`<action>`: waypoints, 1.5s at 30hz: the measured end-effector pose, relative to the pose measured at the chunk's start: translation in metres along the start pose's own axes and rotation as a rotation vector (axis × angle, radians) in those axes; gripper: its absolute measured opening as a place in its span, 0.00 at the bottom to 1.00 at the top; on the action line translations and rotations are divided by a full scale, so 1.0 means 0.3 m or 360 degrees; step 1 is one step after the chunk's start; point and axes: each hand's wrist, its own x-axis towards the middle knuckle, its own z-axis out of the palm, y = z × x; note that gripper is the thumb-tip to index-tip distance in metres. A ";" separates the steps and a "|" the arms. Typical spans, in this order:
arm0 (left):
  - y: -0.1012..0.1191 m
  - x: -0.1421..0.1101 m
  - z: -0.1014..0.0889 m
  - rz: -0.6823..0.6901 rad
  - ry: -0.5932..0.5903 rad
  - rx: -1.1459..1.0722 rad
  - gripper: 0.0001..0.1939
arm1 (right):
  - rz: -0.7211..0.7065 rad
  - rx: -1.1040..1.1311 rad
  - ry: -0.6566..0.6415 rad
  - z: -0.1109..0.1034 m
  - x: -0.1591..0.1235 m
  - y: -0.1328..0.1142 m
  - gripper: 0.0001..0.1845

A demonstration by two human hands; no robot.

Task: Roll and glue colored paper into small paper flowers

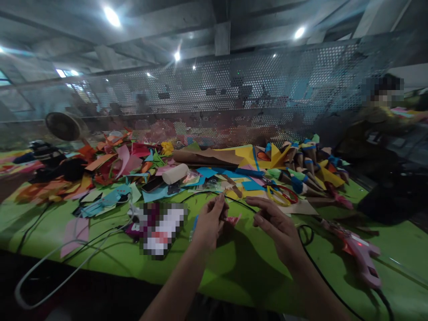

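Observation:
My left hand (209, 220) is closed in a pinch over the green table (240, 263), gripping a small pink-red paper piece (232, 219) that sticks out to the right of its fingers. My right hand (276, 223) hovers just right of that piece, fingers loosely curled and apart, with nothing in it that I can see. A thin black wire (214, 194) arcs across the table just beyond both hands.
A pink glue gun (359, 252) lies at the right with its black cord. Scissors with red and yellow handles (282, 194), a white roll (174, 173) and heaps of coloured paper scraps (110, 169) and paper cones (307, 169) fill the back. White cables (67, 263) trail off the left edge. A person sits at far right.

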 end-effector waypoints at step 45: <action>0.017 -0.007 -0.013 0.0071 -0.0022 0.0023 0.25 | -0.0030 -0.0006 -0.0001 -0.005 -0.005 0.001 0.16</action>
